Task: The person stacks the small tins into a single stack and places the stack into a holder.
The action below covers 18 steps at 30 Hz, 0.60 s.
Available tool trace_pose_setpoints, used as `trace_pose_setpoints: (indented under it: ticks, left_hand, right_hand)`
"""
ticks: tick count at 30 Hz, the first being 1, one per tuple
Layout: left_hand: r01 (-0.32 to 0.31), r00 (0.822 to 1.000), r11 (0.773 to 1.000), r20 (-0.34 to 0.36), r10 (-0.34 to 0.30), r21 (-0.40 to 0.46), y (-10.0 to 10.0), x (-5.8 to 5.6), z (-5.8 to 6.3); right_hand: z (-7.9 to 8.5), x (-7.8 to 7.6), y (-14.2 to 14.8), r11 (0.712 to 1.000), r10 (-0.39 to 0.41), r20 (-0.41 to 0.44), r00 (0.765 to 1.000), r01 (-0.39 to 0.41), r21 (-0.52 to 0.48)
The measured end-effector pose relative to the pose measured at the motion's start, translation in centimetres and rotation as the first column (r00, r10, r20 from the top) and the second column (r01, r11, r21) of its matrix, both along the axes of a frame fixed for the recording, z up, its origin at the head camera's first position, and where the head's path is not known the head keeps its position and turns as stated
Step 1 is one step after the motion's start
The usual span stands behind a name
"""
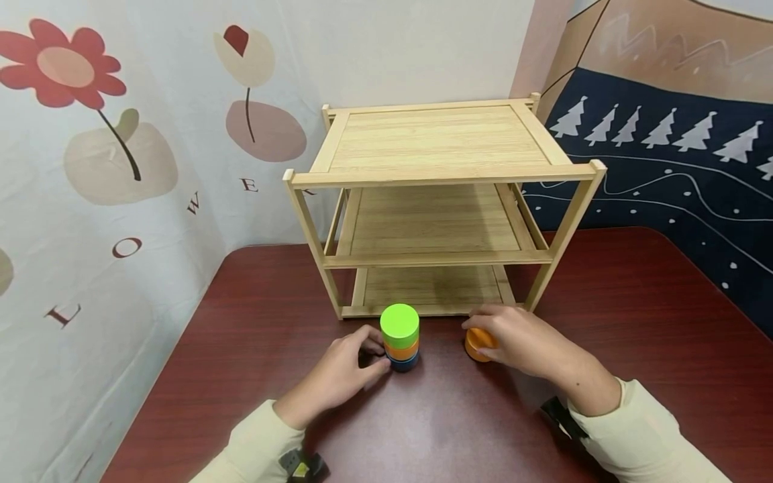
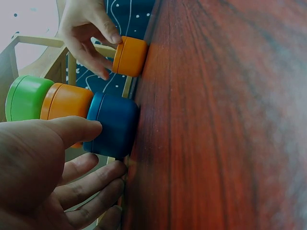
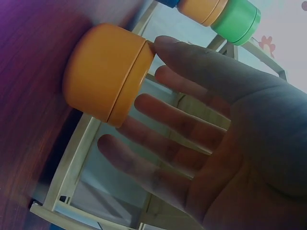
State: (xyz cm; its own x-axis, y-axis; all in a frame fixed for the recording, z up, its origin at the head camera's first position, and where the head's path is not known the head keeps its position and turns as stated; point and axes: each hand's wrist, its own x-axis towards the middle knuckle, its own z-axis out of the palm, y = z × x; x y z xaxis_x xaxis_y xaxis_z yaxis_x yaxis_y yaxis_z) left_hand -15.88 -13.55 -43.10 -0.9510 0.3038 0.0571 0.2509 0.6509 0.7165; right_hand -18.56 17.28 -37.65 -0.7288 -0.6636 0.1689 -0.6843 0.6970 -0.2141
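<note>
A stack of small round lidded jars stands on the table in the head view: a green jar on top, an orange jar in the middle, a blue jar at the bottom. My left hand is at the stack's left side. In the left wrist view its thumb lies against the blue jar, the other fingers loosely extended beside it. To the right, a separate orange jar sits upright under my right hand. That thumb meets the lid edge of this jar; the remaining fingers are spread, not curled round it.
Behind the jars stands a three-tier wooden shelf, its front lower edge close to them. The dark red table extends to both sides. Printed cloths, one with flowers and one with white trees, hang around it.
</note>
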Motion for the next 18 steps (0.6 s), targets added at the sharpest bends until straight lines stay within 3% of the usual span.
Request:
trace_pose_setpoints:
  ticks: [18]
  left_hand:
    - [-0.001, 1.000, 1.000, -0.001, 0.001, -0.004, -0.02, 0.00, -0.02]
  right_hand:
    - [-0.25, -0.01, -0.07, 1.000, 0.029, -0.038, 0.999, -0.028, 0.013]
